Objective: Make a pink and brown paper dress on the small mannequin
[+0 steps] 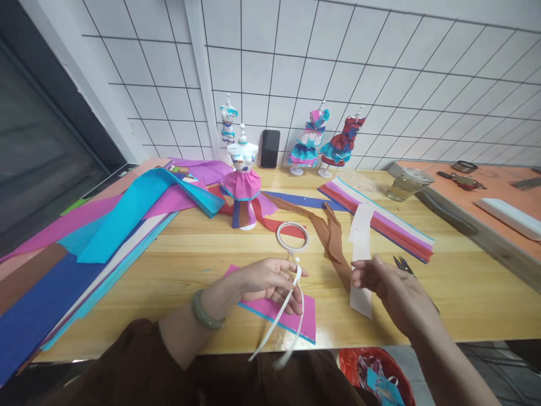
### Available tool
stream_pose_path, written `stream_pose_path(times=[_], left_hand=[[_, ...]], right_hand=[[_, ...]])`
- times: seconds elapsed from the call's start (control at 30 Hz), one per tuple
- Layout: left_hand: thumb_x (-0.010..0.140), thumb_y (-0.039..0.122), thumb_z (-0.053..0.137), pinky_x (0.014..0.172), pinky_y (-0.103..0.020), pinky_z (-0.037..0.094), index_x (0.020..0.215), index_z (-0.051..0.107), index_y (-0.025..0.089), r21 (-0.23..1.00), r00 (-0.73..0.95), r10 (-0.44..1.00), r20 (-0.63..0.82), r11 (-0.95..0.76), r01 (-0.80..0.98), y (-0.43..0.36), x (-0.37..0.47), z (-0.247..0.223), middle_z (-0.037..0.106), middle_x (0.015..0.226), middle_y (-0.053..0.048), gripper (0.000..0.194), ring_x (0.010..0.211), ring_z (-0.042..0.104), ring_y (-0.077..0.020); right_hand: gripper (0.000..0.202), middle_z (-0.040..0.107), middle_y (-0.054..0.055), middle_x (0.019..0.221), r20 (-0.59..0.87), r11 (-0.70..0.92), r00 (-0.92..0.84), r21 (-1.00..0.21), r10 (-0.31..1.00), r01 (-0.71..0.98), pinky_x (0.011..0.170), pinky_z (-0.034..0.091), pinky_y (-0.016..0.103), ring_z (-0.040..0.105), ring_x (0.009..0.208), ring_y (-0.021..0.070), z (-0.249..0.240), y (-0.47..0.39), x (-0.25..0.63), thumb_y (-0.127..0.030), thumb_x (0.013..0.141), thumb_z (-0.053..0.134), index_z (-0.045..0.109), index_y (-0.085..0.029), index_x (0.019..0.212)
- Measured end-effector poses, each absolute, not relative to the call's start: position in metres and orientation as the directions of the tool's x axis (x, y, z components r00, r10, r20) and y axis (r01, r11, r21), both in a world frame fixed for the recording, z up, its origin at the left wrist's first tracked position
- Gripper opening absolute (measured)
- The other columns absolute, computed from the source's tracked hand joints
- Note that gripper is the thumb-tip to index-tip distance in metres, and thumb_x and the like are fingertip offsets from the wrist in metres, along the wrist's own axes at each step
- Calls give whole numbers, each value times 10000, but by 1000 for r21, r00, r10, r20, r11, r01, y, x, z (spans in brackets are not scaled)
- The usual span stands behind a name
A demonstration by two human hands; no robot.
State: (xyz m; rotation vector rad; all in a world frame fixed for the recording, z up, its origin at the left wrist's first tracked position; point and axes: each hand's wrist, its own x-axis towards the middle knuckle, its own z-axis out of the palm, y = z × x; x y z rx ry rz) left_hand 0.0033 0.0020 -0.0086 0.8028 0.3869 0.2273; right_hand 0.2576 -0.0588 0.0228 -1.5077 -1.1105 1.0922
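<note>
My left hand has its fingers curled, with a narrow white strip of tape looped over them and its two ends hanging down. Beneath this hand lies a pink crepe paper piece with a blue edge. A tape roll rests on the table just beyond the fingers. My right hand hovers at the white paper strip, its fingers loosely bent and the thumb apart; nothing shows in it. Dark thread snips lie partly hidden behind that hand.
A small dress form in a pink skirt stands mid-table; several others stand by the tiled wall around a phone. Crepe strips cover the left side. At right are folded strips and a glass cup. A red bin sits below.
</note>
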Motion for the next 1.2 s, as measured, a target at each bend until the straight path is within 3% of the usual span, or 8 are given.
stream_pose_path(times=[0.1, 0.2, 0.37, 0.53, 0.67, 1.0, 1.1, 1.2], left_hand=[[720, 187, 636, 661, -324, 499, 1063, 465, 158, 744, 907, 334, -255, 667, -36, 1, 3, -6, 656, 755, -75, 384, 689, 669, -206], [718, 193, 638, 655, -332, 496, 1062, 472, 153, 759, 904, 340, -260, 651, -27, 0, 3, -2, 651, 750, -75, 384, 665, 666, -206], [735, 183, 622, 686, -338, 487, 1029, 479, 161, 758, 898, 361, -251, 651, -50, -1, 3, 2, 647, 756, -74, 327, 691, 663, -196], [732, 185, 626, 660, -326, 486, 1066, 496, 160, 763, 903, 357, -239, 644, -52, 0, 3, 1, 648, 757, -76, 359, 680, 664, -201], [725, 190, 634, 617, -315, 484, 1097, 494, 157, 762, 910, 338, -241, 646, -38, 0, 3, -1, 648, 745, -78, 398, 675, 666, -217], [724, 180, 635, 609, -305, 488, 1120, 479, 162, 747, 908, 341, -242, 663, -50, 0, 3, -6, 652, 754, -79, 426, 676, 670, -220], [731, 175, 630, 664, -321, 493, 1127, 466, 158, 747, 894, 376, -243, 661, -75, 0, 4, -3, 653, 774, -82, 429, 702, 668, -204], [726, 175, 641, 708, -327, 490, 1109, 479, 157, 746, 874, 411, -258, 659, -90, -1, 5, 0, 652, 779, -72, 416, 695, 663, -177]], right_hand=[[312, 686, 97, 841, -27, -69, 91, -870, 995, 487, 715, 483, 336, 616, 757, 210, 26, -44, 245, -429, 770, 587, 668, -157, 899], [251, 660, 99, 956, 114, 212, -187, -710, 976, 671, 748, 477, 334, 610, 857, 215, 23, -24, 228, -333, 825, 521, 658, -169, 956], [278, 610, 108, 1055, 186, 484, -451, -431, 873, 761, 784, 473, 303, 595, 924, 195, 9, 6, 211, -204, 870, 425, 635, -175, 1050], [285, 632, 113, 974, 141, 545, -527, -194, 838, 816, 755, 469, 295, 585, 900, 204, 3, 19, 206, -127, 853, 415, 651, -172, 1006], [289, 631, 110, 958, 137, 542, -527, -105, 839, 834, 775, 448, 291, 567, 899, 205, 5, 23, 208, -88, 832, 423, 640, -170, 1003], [330, 552, 143, 1194, 236, 468, -427, -161, 873, 869, 858, 429, 375, 520, 1056, 252, 4, 27, 212, -108, 857, 375, 590, -145, 1104], [271, 590, 145, 1120, 259, 324, -225, -453, 939, 831, 806, 458, 378, 568, 983, 245, 10, 4, 210, -222, 871, 413, 589, -142, 1061], [302, 662, 80, 833, 10, 77, -117, -807, 993, 585, 664, 496, 325, 623, 750, 190, 18, -28, 206, -379, 844, 486, 544, -154, 1036]])
